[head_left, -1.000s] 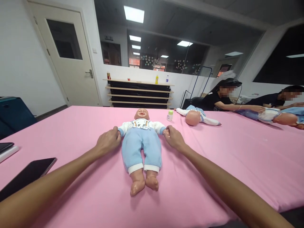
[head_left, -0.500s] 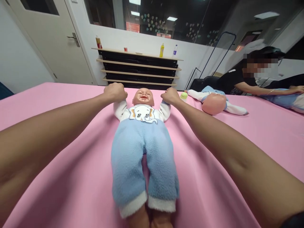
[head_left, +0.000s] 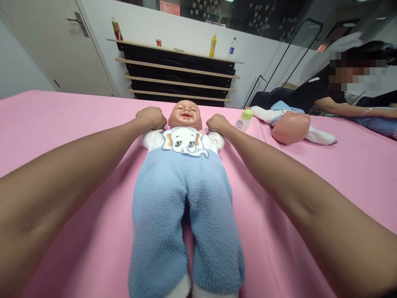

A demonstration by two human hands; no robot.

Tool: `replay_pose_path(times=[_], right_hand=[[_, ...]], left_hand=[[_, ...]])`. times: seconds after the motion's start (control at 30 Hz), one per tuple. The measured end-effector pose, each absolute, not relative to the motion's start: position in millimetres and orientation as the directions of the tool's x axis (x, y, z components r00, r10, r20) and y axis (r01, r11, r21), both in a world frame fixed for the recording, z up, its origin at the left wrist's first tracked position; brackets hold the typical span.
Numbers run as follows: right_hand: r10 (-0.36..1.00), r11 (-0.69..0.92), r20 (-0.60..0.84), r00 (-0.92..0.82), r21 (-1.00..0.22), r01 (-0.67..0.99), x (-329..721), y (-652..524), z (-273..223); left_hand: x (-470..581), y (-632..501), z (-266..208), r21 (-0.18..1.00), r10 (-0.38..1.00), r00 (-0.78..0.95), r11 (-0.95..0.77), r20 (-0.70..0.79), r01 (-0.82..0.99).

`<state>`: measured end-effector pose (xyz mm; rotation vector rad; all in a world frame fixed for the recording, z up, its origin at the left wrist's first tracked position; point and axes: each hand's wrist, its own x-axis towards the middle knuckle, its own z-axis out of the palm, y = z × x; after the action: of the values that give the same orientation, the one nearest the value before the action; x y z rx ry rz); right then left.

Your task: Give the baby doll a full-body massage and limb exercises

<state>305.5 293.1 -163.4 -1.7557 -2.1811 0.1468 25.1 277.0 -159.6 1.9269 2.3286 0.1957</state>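
A baby doll (head_left: 185,153) lies on its back on a pink-covered table (head_left: 93,256), its head away from me. It wears blue fleece trousers with a white top and an elephant patch on the chest. My left hand (head_left: 151,118) is closed around the doll's arm on the left side, beside its head. On the other side, my right hand (head_left: 218,123) is wrapped round the other arm. Both doll hands are hidden inside my fists, and its feet fall below the picture's edge.
Right of my right hand stands a bottle with a green cap (head_left: 243,120). Farther right lies a second doll (head_left: 290,127), near a person in black (head_left: 322,93) who leans over the table. Behind the table are a shelf unit (head_left: 176,70) with bottles on top and a door (head_left: 46,41).
My view has tilted down and come nearer the doll. Both hands have moved close beside its head, with the doll's arms still in them. More of the green-capped bottle shows.
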Motion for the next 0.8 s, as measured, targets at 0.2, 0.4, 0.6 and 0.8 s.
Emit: replay_pose_path(times=[0.2, 0.4, 0.6, 0.8], right_hand=[[0.945, 0.062, 0.322, 0.054, -0.342, 0.938, 319, 240, -130], [0.892, 0.161, 0.452, 0.006, -0.331, 0.930, 339, 161, -93], [0.884, 0.263, 0.458, -0.095, -0.317, 0.911, 357, 74, -107], [0.911, 0.277, 0.381, -0.158, -0.281, 0.919, 363, 16, -158]], left_hand=[[18, 222, -132, 0.202, 0.924, -0.166, 0.100, 0.343, 0.974], [10, 140, -86, 0.195, 0.895, -0.170, 0.096, 0.413, 0.976], [18, 43, -95, 0.131, 0.924, -0.148, 0.108, 0.353, 0.985], [23, -15, -137, 0.105, 0.969, -0.105, 0.083, 0.224, 0.991]])
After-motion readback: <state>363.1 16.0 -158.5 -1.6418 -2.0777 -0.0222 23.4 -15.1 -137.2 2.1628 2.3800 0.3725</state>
